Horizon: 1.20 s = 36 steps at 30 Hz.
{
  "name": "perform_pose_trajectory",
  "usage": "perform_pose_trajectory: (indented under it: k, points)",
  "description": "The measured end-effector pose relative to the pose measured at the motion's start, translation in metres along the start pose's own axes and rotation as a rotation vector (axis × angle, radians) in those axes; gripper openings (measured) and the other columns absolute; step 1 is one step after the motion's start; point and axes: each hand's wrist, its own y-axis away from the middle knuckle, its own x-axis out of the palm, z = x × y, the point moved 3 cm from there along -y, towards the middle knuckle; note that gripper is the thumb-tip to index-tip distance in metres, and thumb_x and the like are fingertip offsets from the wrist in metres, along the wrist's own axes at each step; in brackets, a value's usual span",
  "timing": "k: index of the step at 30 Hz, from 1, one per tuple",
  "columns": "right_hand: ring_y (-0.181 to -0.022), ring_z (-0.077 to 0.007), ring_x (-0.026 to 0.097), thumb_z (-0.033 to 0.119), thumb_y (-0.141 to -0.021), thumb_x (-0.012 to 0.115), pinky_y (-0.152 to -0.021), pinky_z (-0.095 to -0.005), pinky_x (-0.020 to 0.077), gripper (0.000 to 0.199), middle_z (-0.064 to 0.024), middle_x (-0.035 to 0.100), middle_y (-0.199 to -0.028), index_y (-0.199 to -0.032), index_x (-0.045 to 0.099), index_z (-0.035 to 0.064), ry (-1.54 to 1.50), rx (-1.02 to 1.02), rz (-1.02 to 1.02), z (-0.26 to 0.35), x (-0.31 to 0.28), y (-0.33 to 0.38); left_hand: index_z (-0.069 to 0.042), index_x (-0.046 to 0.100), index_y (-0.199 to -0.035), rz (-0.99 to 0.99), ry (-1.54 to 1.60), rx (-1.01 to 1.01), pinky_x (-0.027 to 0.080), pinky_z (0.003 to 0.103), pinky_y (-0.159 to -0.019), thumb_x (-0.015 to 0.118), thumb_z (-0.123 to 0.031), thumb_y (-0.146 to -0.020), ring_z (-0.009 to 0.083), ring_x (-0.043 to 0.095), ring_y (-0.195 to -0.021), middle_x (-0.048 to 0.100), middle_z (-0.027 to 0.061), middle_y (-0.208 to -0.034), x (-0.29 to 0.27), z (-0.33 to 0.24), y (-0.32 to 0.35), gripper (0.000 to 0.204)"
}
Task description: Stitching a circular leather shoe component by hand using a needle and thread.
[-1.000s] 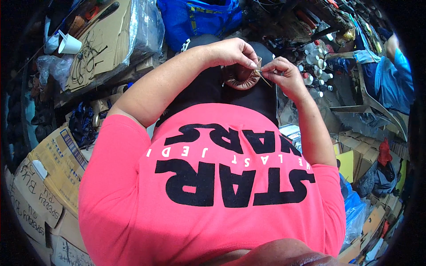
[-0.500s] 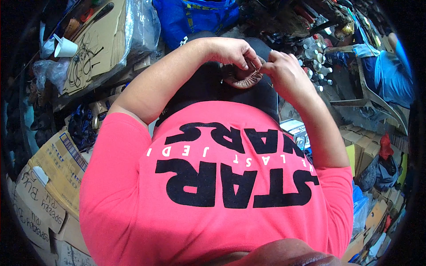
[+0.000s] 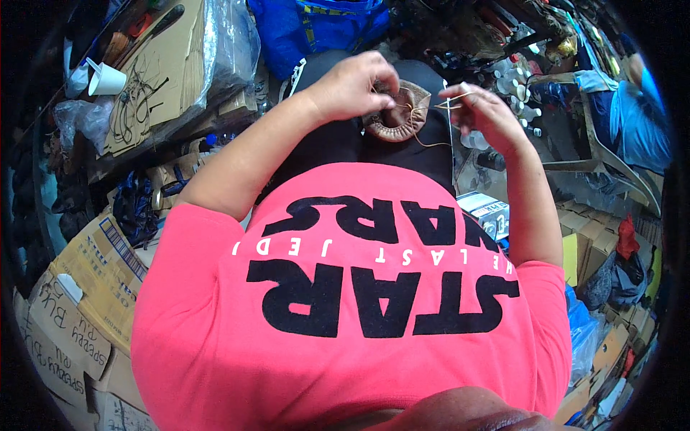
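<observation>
1. Cluttered workshop floor surrounds the person: cardboard boxes (image 3: 79,287) left, a blue bag (image 3: 316,25) far.
2. Left hand (image 3: 352,86) pinches the brown leather piece (image 3: 399,115) on the lap.
3. Right hand (image 3: 485,115) pinches a taut thread (image 3: 431,106) just right of the leather.

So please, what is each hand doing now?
Left hand: closed on the brown leather piece.
Right hand: pinching the thread, pulled taut.
</observation>
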Motion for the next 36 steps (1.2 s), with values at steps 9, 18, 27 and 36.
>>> perform_pose_trajectory:
  k: [9,18,27,36]
  points:
    - [-0.082,-0.0289,0.054,0.024,-0.067,0.073,-0.071,-0.0379,0.0426,0.027,-0.0105,0.054,-0.08,-0.08,0.06,0.004,1.111,-0.491,-0.257,-0.014,0.047,-0.001,-0.004,0.055,-0.088,0.229,0.027,-0.178,0.045,0.035,-0.062,0.061,-0.012,-0.074,0.0247,0.057,-0.068,0.058,0.0128,-0.076,-0.003,-0.006,0.011,0.017]
    - [-0.078,-0.0113,0.055,0.044,-0.093,0.045,-0.071,-0.023,0.0415,0.048,-0.0039,0.063,-0.086,-0.121,0.057,0.007,0.005,-0.104,-0.288,-0.04,-0.052,0.02,-0.006,0.06,-0.093,-0.427,-0.182,-0.187,0.048,0.035,-0.07,0.057,-0.006,-0.076,0.0259,0.059,-0.074,0.057,0.0114,-0.079,-0.054,0.022,0.04,0.017]
    - [-0.079,-0.0225,0.057,0.025,-0.091,0.054,-0.078,-0.0314,0.0436,0.023,-0.007,0.062,-0.086,-0.087,0.064,0.0044,0.416,-0.616,-0.708,-0.04,-0.016,-0.028,-0.005,0.062,-0.096,-0.487,0.696,-0.151,0.047,0.026,-0.075,0.047,-0.024,-0.096,0.0117,0.059,-0.08,0.063,0.0021,-0.093,-0.032,0.007,0.017,0.024]
    - [-0.087,-0.0217,0.057,0.033,-0.091,0.053,-0.085,-0.0385,0.0432,0.03,-0.0087,0.063,-0.091,-0.099,0.061,0.0051,-0.537,-0.35,-0.261,-0.048,-0.014,-0.016,-0.006,0.048,-0.071,-0.264,1.611,-0.288,0.046,0.034,-0.075,0.034,-0.037,-0.098,0.0228,0.056,-0.07,0.051,0.0061,-0.065,-0.002,-0.006,-0.004,0.043]
